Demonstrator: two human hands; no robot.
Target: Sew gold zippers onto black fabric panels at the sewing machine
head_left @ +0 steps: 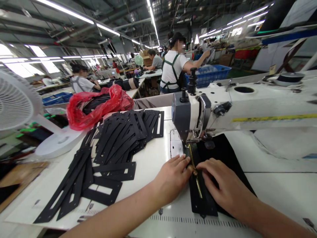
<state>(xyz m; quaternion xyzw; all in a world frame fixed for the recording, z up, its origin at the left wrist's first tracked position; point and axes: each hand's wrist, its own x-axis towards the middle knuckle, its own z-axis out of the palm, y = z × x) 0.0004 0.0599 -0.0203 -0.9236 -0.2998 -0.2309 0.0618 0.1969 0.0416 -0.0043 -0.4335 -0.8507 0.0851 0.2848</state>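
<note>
- Landmark: sewing machine (247,104). The gold zipper (198,186) runs from beneath its needle end out toward the wearer, along a black panel (205,201).
- Black cloth (223,150) spreads under and to the right of the needle end, partly behind the right hand; how it joins the panel, can't tell.
- Left hand (173,180): near side of the machine, fingers close together, laid on the panel's left edge; thumb side at the zip pull (194,170). Pinching or just pressing, can't tell.
- Right hand (224,185): also near side, loosely curved, thumb apart from fingers, fingertips at the zipper's right side. No firm grip showing.
- Panel: likely light, thin, fairly stiff; should lie flat and bend rather than crumple. Smooth face could slide on the desk (151,158).
- Zipper: probably flexible lengthwise, hard and bumpy at the teeth; pull is a lump, may tip or snag.
- Cloth: looks soft and limp, could fold or drag; better spread flat than bunched.
- Best hold: flat fingertips on both long edges of the panel, near side of the needle end, light pressure, off the teeth. Fragility low; creasing more likely than breaking.
- Loose black frames (119,135) pile left of the machine, look similarly light and stiff; lift by a solid end, not the narrow sides.
</note>
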